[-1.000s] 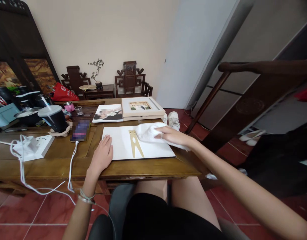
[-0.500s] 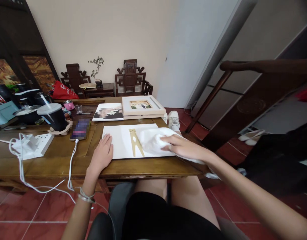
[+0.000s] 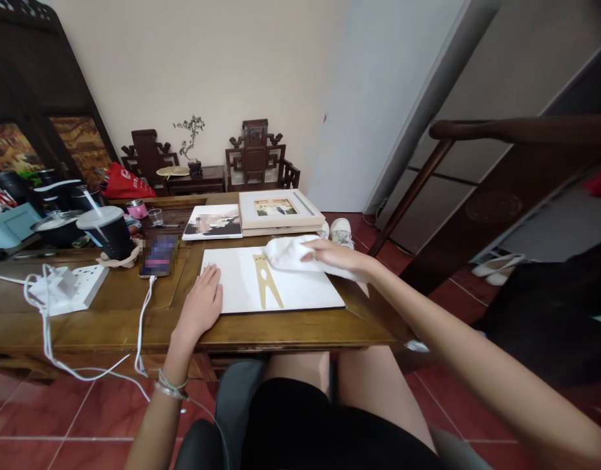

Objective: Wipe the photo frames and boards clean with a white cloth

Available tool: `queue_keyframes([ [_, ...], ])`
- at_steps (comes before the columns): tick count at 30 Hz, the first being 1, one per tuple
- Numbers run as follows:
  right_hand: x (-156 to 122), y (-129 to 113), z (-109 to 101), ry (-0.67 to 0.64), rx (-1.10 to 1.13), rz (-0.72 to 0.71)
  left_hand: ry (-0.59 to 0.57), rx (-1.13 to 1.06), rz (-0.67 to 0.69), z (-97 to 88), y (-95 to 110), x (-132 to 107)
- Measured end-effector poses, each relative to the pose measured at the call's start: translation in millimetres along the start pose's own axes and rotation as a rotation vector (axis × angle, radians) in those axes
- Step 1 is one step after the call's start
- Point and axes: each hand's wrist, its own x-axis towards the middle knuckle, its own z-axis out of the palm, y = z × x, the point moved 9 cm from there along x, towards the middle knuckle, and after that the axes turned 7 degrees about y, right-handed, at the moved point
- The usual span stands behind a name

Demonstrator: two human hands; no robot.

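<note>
A flat white board (image 3: 305, 287) with a gold A-shaped figure (image 3: 267, 281) on it lies near the front edge of the wooden table. My left hand (image 3: 205, 295) rests flat on the board's left end, fingers stretched out. A white cloth (image 3: 288, 252) is bunched under my right hand (image 3: 332, 254), which grips it against the far right part of the board. The cloth covers that far right edge, and my right fingertips are partly buried in its folds.
Behind the board lie a photo panel (image 3: 213, 222) and a framed picture (image 3: 280, 210). To the left are a charging phone (image 3: 159, 256), a lidded drink cup (image 3: 107, 232) and a white power strip (image 3: 87, 287) with loose cables. The table (image 3: 300, 333) ends just in front of the board.
My right hand has slid the cloth away from me, from the board's right middle to its far edge. My left hand stays on the board's left end.
</note>
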Motion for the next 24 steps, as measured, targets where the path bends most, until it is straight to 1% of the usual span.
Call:
queue_keyframes([
  [2, 23, 6, -1, 0.036, 0.032, -0.004, 0.001, -0.008, 0.006, -0.7, 1, 0],
  [4, 38, 12, -2, 0.073, 0.029, 0.007, 0.004, -0.014, 0.009, -1.2, 1, 0],
  [7, 42, 13, 0, 0.091, 0.014, -0.005, 0.011, -0.024, 0.012, -1.4, 1, 0],
  [10, 21, 4, 6, 0.051, -0.012, -0.038, 0.018, -0.029, 0.020, -0.9, 1, 0],
  [14, -35, -12, 4, -0.013, -0.082, -0.004, 0.017, -0.031, 0.008, -0.1, 0, 0],
  [17, -80, -20, 3, -0.159, -0.081, 0.018, 0.008, -0.017, 0.004, 0.7, 1, 0],
  [19, -97, -21, 0, -0.240, -0.037, 0.039, 0.009, -0.004, 0.007, 0.7, 1, 0],
  [21, -97, -14, -6, -0.228, -0.023, 0.086, 0.013, 0.005, 0.009, 0.4, 2, 0],
  [22, -91, -10, -9, -0.190, -0.031, 0.103, 0.014, 0.006, 0.009, 0.3, 2, 0],
  [24, -69, -6, -12, -0.087, -0.062, 0.101, 0.010, 0.005, 0.005, 0.4, 1, 0],
])
